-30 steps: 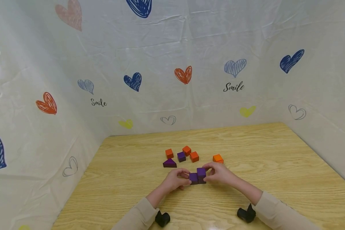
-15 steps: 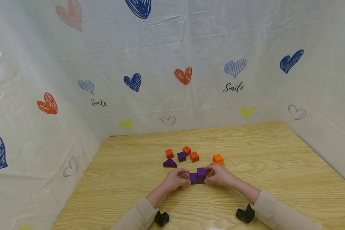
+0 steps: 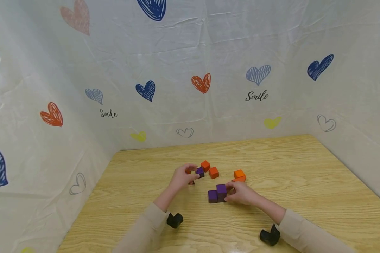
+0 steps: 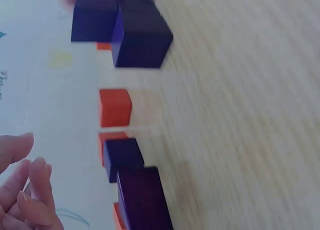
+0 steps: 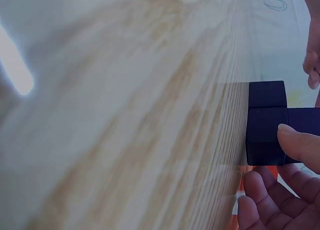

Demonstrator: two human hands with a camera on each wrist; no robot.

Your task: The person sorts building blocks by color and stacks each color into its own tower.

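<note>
Two stacked purple cubes (image 3: 221, 191) stand on the table, the thumb and fingers of my right hand (image 3: 242, 193) on them. In the right wrist view the thumb rests on the lower cube (image 5: 265, 130), while fingers curl along another side. A single purple cube (image 3: 213, 196) stands against the stack's left. My left hand (image 3: 181, 177) hovers farther back with nothing held, fingers loosely bent near another purple cube (image 3: 200, 172). Beneath it, a purple triangular block (image 4: 144, 197) and a red-orange cube are mostly hidden in the head view.
Two red-orange cubes, one at the back (image 3: 205, 165) and one nearer (image 3: 213, 172), stand behind the stack. To their right lie an orange cube (image 3: 239, 173) and an orange block (image 3: 239, 179), partly covered by the right hand. A heart-print curtain (image 3: 190, 105) encloses the wooden table (image 3: 145, 168).
My left hand has left the purple cubes and moved back and left, over the triangular block. The right hand shifted slightly and stays at the stack.
</note>
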